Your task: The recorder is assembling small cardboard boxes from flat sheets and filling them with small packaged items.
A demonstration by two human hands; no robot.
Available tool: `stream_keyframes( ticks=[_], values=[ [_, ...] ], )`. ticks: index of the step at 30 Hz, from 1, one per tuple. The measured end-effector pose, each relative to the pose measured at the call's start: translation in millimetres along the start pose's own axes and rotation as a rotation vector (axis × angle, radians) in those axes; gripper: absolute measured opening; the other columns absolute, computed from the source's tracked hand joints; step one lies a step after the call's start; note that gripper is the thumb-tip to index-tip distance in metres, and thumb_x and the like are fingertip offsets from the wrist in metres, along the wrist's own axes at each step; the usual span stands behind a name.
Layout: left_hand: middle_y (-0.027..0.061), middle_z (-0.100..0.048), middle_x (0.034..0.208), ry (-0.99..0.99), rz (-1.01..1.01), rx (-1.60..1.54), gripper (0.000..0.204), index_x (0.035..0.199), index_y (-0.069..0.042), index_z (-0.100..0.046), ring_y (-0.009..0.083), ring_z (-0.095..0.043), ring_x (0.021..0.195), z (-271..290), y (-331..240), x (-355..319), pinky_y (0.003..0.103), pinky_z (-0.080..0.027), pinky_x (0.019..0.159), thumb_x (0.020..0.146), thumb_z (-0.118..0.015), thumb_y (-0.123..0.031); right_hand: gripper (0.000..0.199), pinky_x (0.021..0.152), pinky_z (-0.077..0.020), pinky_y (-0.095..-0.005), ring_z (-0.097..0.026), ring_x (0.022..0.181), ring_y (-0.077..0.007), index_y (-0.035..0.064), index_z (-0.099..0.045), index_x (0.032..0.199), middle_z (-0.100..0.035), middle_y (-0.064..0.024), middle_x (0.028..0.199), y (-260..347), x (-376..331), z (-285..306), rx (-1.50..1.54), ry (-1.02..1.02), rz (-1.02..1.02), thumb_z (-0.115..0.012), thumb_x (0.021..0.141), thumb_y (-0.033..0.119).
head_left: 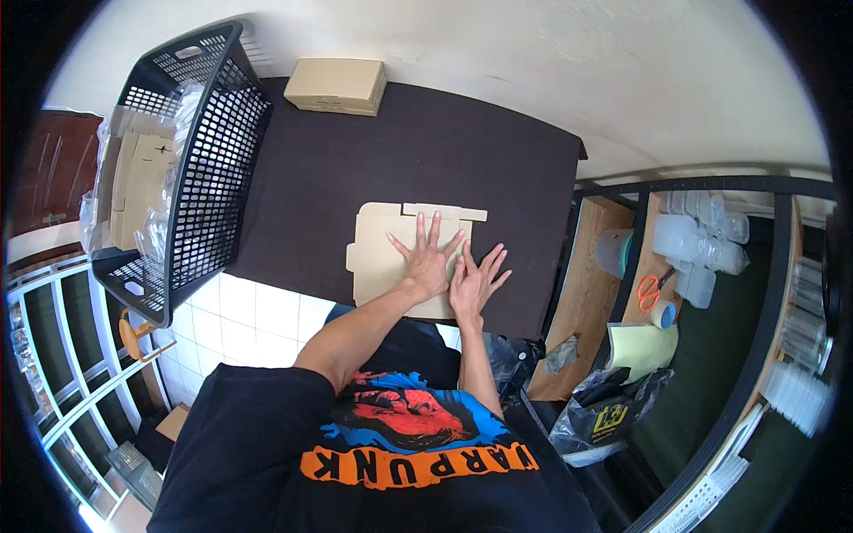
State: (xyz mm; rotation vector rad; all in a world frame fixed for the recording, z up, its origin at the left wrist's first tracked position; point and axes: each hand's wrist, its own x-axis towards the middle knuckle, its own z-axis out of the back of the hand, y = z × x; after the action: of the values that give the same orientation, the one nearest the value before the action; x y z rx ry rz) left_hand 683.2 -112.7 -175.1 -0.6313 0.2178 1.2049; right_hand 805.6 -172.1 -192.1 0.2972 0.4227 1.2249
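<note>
Left hand (428, 271) pressed flat on brown cardboard (378, 249); right hand (471, 289) beside it, over cardboard's right edge. Fingers spread. Cardboard lay by table's (498, 169) near edge, room far and right. Basket (218, 160) stood left.

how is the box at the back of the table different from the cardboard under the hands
The box is a closed, raised block, while the cardboard lies flat. The box stands untouched near the wall, whereas the cardboard has the left hand and right hand spread on it. The cardboard has projecting tabs; the box shows straight edges. Both are tan, on the dark tabletop.
</note>
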Motion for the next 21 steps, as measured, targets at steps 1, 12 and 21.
stream_keyframes(
  ticks=[1,12,21],
  values=[
    [0.0204,0.009,0.179,0.001,-0.007,0.0,0.1,0.17,-0.039,-0.028,0.0548,0.015,0.161,-3.9,-0.3,-1.6,0.101,0.001,0.097,0.085,-0.078,-0.052,0.047,0.125,0.0005,-0.0739,-0.005,0.164,-0.0509,0.0202,-0.063,0.153,-0.013,-0.0355,0.174,-0.1,-6.2,-0.7,-0.003,0.003,-0.009,-0.045,0.112,0.036],
    [0.0188,0.008,0.18,0.06,0.014,-0.027,0.123,0.171,-0.041,-0.025,0.0513,0.016,0.162,11.9,-2.9,-3.7,0.1,0.002,0.098,0.069,-0.09,-0.063,0.045,0.123,-0.0042,-0.0772,-0.01,0.163,-0.0508,0.0239,-0.065,0.151,-0.017,-0.0338,0.174,-14.3,-59.4,-3.2,-0.099,-0.05,-0.034,-0.051,0.111,0.041],
    [0.0211,0.01,0.179,0.089,0.012,-0.021,0.131,0.171,-0.04,-0.024,0.0531,0.018,0.161,17.1,-4.6,-4.2,0.1,0.003,0.099,0.063,-0.095,-0.063,0.047,0.121,-0.0094,-0.078,-0.017,0.161,-0.0514,0.0228,-0.066,0.15,-0.021,-0.0307,0.174,-23.5,-84.3,9.6,-0.183,-0.033,0.042,-0.053,0.11,0.044]
  ],
)
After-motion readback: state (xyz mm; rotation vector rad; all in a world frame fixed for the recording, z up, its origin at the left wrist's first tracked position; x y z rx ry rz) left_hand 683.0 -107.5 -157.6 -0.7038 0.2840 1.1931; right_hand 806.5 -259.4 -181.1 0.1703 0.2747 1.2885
